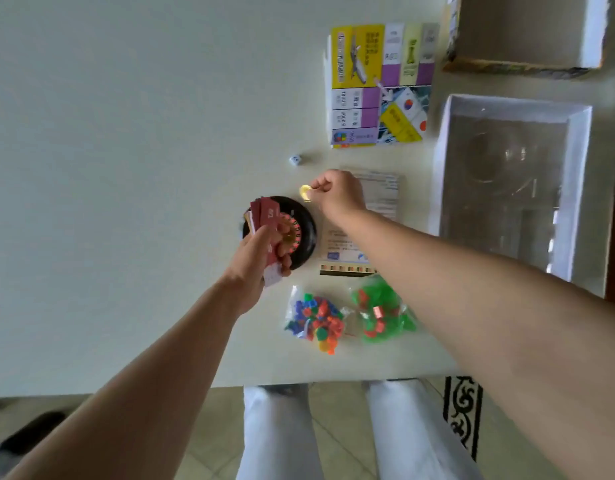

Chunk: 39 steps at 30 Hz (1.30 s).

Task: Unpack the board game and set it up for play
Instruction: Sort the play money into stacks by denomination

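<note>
The right hand (337, 195) pinches a small yellow token (305, 194) by its rim, just beyond the black wheel (304, 237). It looks light, stiff and slick, so easy to drop. The left hand (257, 268) grips thin, bendable red cards (264, 216) over the wheel. The glossy folded board (378, 84) lies farther up the desk (126, 168).

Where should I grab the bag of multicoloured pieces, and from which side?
Pinch the bag of multicoloured pieces by the slack clear plastic at its far-left corner, coming down from the left. The pieces bunch in the middle, so that corner probably lies thin and easy to pinch, and the green bag crowds its right side.
</note>
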### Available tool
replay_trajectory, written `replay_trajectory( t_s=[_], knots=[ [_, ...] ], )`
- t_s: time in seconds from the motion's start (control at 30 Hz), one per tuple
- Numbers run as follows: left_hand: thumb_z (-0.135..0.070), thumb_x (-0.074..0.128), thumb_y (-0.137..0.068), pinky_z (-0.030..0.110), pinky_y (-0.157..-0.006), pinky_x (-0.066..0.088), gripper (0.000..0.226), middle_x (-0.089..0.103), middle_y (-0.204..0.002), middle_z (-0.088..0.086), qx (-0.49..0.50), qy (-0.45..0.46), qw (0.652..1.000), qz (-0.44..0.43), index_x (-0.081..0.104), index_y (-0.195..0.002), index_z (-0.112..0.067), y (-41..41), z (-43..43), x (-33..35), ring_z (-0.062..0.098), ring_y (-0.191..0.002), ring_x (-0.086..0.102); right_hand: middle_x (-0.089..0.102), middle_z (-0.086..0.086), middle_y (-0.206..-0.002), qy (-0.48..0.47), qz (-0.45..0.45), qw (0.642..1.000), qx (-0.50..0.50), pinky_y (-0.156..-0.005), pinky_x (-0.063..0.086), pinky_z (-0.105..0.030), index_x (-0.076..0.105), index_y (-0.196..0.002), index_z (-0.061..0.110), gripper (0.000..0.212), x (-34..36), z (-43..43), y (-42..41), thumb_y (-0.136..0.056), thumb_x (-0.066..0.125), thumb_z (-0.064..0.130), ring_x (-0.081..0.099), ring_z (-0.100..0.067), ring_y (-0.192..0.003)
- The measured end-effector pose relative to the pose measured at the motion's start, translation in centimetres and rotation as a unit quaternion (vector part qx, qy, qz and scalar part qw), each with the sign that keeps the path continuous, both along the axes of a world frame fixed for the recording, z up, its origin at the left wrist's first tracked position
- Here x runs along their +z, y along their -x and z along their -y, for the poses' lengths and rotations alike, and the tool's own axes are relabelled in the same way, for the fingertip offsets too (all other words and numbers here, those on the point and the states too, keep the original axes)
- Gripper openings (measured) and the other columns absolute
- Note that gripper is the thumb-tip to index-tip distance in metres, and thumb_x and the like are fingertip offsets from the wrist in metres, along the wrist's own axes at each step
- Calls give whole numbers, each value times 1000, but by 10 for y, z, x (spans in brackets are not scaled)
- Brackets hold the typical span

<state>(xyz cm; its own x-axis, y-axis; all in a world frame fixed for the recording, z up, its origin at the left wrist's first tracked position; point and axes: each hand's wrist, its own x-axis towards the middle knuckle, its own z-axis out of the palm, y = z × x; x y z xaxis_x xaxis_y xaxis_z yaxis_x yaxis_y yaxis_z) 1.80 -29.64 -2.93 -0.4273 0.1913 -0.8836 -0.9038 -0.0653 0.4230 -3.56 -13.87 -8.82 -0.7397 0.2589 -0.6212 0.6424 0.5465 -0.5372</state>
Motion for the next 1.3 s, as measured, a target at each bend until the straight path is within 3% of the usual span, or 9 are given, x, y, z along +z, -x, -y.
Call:
replay_trajectory(
  t_s=[0.13,0.23,0.33,0.4,0.5,0.6,0.9,1.07,1.3],
  knots=[
    [-25,47,-85,38,-65,55,21,48,-72,2,-52,-63,996,39,54,-102,-16,10,53,-3,16,-66,50,68,-4,-104,-115,7,993,14,-86,51,-32,67,-98,13,13,-10,24,2,-86,63,14,63,-21,-97],
    [-23,41,-94,49,-78,56,25,47,-78,3,-99,-78,990,69,54,-115,-18,12,77,1,16,-72,50,60,-6,-105,-134,-74,988,-6,-81,50,-35,62,-100,14,13,3,37,1,-89,55,17,58,-18,-88],
    [-28,42,-96,51,-78,55,27,45,-83,4,-108,-110,983,100,54,-119,-21,12,97,6,18,-76,50,64,-1,-105,14,-122,992,14,-83,50,-32,66,-101,14,26,32,73,1,-94,54,36,59,-11,-86],
    [-31,43,-97,44,-72,55,25,46,-85,4,-115,-123,980,108,55,-117,-23,10,106,11,18,-76,51,68,1,-106,159,-51,984,58,-86,49,-29,67,-104,17,34,56,102,-2,-94,51,45,61,-7,-92],
    [-26,46,-95,31,-60,48,14,48,-82,3,-122,-123,980,102,52,-104,-17,3,113,19,17,-72,51,71,-12,-95,280,70,952,105,-70,47,-28,68,-95,10,42,75,133,-15,-87,59,51,61,-14,-73],
    [-18,49,-92,27,-60,44,7,50,-82,6,-107,-97,986,87,49,-95,-12,-11,120,22,17,-72,52,65,-1,-71,247,80,955,142,-62,47,-23,65,-85,4,34,78,146,-32,-88,64,38,58,-8,-63],
    [-6,43,-93,24,-65,44,16,65,-92,11,-108,-34,993,28,59,-95,-6,-81,130,43,15,-73,57,61,-1,-74,200,73,963,164,-70,49,-37,53,-82,12,21,91,168,-99,-92,53,31,56,-16,-69],
    [-8,41,-95,41,-94,51,28,71,-102,16,-89,-83,992,37,60,-110,6,-117,138,65,27,-101,67,62,4,-70,199,53,957,202,-70,48,-32,50,-74,20,22,110,179,-132,-94,54,29,57,-12,-66],
    [0,44,-90,44,-77,58,9,47,-75,6,20,-78,995,61,51,-93,-6,-152,172,77,15,-68,49,64,2,-66,248,73,942,213,-66,52,-29,54,-77,14,28,126,218,-155,-92,58,38,62,-11,-64]
  ],
)
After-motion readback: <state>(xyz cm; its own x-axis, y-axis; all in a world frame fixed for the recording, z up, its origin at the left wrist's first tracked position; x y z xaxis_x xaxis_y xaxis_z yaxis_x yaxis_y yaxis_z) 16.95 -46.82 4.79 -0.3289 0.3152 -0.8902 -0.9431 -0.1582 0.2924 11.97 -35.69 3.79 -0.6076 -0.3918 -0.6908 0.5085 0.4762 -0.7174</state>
